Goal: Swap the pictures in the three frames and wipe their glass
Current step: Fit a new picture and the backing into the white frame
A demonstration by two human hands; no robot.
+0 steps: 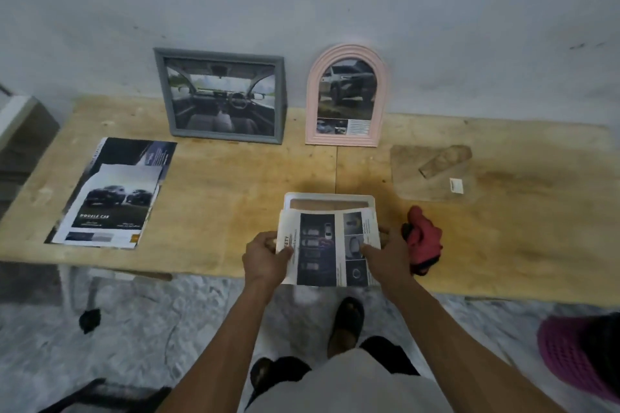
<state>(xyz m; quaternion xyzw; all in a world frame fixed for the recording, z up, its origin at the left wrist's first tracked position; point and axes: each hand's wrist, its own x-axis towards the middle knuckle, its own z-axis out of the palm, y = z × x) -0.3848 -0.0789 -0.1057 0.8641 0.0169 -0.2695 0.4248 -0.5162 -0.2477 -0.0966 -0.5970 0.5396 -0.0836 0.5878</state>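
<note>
At the near table edge (208,184), a white frame (330,199) lies flat, its near part hidden under a printed car page (327,248). Left hand (266,256) pinches the page's left edge, thumb on top; right hand (385,253) grips the right edge, its fingertips hidden. Red cloth (424,241) lies just right. Grey frame (223,95) and pink arched frame (345,95) lean against the far wall.

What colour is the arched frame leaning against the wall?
Pale pink. The arched frame shows best in the head view, standing right of the grey frame.
</note>
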